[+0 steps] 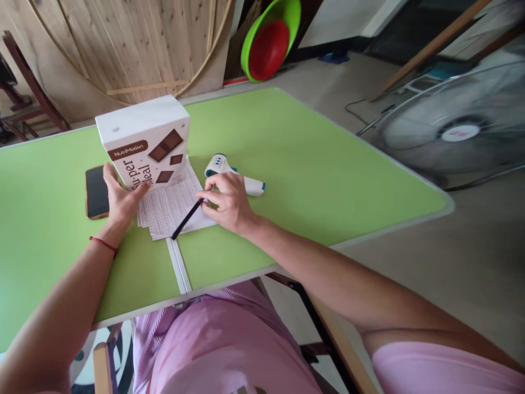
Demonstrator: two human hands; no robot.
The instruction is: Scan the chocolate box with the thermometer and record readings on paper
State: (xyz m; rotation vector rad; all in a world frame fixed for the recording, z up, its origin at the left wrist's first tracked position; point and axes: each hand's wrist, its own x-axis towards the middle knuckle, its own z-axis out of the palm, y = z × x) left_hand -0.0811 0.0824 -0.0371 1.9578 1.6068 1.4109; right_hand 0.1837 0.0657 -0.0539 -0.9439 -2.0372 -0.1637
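Only got the head cam here. Left hand (122, 200) has the white box (144, 143) by its lower near corner, thumb on the printed front, fingers wrapped around the side. Right hand (230, 202) has thumb and fingers pinched together on the top end of a black pen (187, 219), which slants down toward the left hand over the printed sheets (166, 214). Phone (97, 192) is just left of the box grip; white handheld device (253, 185) is right behind the pen grip.

I'd guess the box is stiff card, lightish, maybe a bit slick, so hold the edges and don't squash the faces. Pen's probably light and rigid; mid-barrel would be steadier.

Can't see the left fingertips or the box's far side, the sheet text is unreadable, and the device's middle is covered.
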